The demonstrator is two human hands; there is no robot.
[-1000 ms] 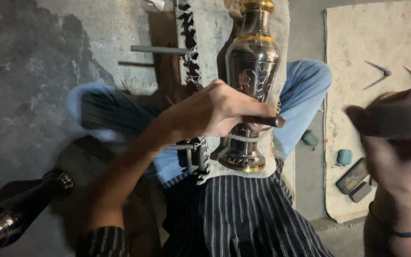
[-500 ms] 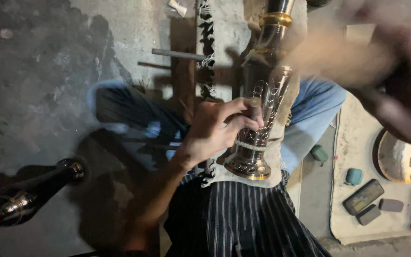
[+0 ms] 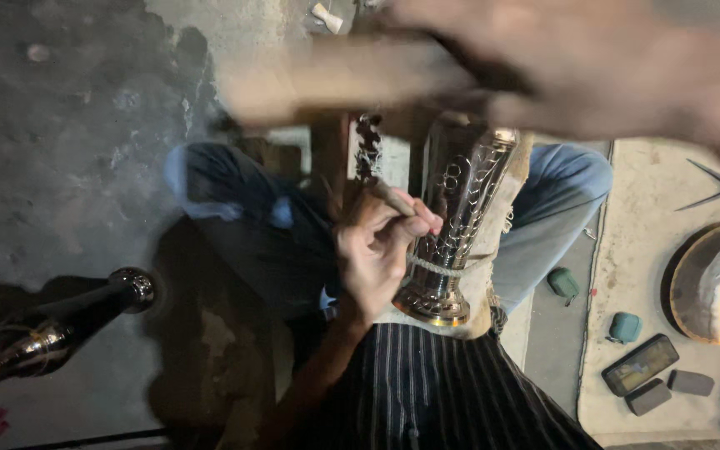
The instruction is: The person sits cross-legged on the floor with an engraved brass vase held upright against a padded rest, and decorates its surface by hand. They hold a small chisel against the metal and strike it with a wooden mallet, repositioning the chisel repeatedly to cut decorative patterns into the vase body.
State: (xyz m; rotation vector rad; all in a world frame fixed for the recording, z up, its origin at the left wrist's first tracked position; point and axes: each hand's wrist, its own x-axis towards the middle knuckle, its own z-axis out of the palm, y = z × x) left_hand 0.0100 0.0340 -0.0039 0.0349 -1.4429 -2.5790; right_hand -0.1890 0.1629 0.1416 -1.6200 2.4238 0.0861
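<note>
Your left hand grips a thin chisel against the tall engraved silver metal vase, whose long axis runs twelve-to-six; your blurred right hand's grip I cannot tell.

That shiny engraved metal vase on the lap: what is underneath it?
Under the metal vase a pale cloth shows along its right side and foot, lying over the striped garment. The left hand covers the vase's left flank. What supports its upper end is hidden by the blurred right hand.

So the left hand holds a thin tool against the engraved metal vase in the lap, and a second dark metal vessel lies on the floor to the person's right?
Not quite: in the head view the second dark vessel lies to the person's left. The left hand does hold a thin tool against the engraved vase.
</note>
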